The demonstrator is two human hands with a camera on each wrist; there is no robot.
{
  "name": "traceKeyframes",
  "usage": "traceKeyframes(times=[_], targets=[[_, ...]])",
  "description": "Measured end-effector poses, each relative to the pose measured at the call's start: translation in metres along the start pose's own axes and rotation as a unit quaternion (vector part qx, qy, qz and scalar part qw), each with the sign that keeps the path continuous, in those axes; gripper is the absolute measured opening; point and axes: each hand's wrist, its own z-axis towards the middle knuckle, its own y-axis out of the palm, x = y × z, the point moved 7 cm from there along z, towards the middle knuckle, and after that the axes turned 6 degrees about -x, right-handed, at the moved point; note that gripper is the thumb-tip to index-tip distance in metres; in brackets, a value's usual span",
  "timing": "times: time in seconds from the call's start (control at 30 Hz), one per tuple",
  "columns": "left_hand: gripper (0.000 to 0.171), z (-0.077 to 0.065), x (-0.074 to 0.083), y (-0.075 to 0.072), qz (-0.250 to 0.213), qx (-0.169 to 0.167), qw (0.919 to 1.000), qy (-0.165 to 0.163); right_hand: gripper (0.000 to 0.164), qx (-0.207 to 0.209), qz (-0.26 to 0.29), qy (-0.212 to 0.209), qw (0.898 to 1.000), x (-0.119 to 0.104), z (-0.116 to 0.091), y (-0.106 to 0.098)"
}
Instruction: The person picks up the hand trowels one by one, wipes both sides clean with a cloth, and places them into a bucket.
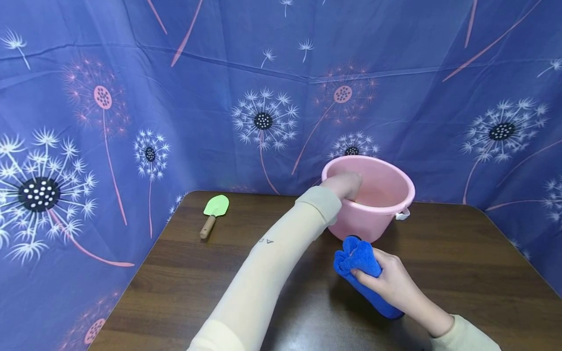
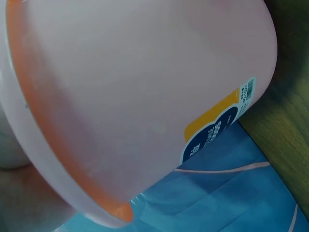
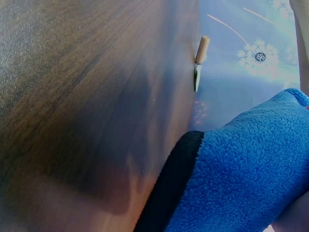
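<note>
My left hand [image 1: 347,185] reaches over the near left rim of a pink bucket [image 1: 364,222], its fingers hidden inside. In the left wrist view, part of this hand [image 2: 29,198] shows past the rim, and the wall of the bucket [image 2: 145,82] fills most of the picture. My right hand [image 1: 391,278] grips a bunched blue cloth [image 1: 366,273] just in front of the bucket, thumb across its near side. Up close in the right wrist view, the cloth [image 3: 241,164] looks fluffy and has a black edge band.
A small trowel [image 1: 212,217] with a green blade and wooden handle lies at the back left of the brown wooden table [image 1: 184,292]. Behind the table hangs a blue curtain [image 1: 197,122] with dandelion prints. A white handle mount [image 1: 402,214] juts from the bucket's right side.
</note>
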Motion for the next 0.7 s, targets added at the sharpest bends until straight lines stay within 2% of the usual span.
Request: traceKeyframes(times=[0.07,0.17,0.3,0.37,0.53,0.6,0.7], targets=[[0.012,-0.001,-0.002,-0.002,0.004,-0.004,1.0000,-0.004,0.030,0.002,-0.002,0.000,1.000,-0.001,0.000,-0.001],[0.021,-0.004,-0.002,-0.006,0.031,0.000,0.9994,0.014,0.030,0.004,-0.003,-0.001,1.000,-0.001,-0.001,-0.001],[0.031,-0.011,0.001,-0.014,0.068,0.028,0.9952,0.065,0.030,0.005,-0.004,-0.002,1.000,-0.002,-0.001,-0.002],[0.030,-0.017,0.001,-0.018,0.059,0.043,0.9940,0.082,0.031,0.005,-0.006,-0.001,1.000,-0.002,-0.001,-0.003],[0.034,-0.040,0.001,-0.025,0.023,0.090,0.9876,0.127,0.031,0.007,-0.017,-0.001,1.000,-0.003,-0.001,-0.008],[0.036,-0.053,0.002,-0.028,0.031,0.119,0.9810,0.150,0.031,0.009,-0.022,0.000,1.000,-0.004,-0.001,-0.011],[0.034,-0.072,0.000,-0.030,0.036,0.161,0.9727,0.163,0.031,0.009,-0.027,0.005,1.000,-0.006,-0.002,-0.016]])
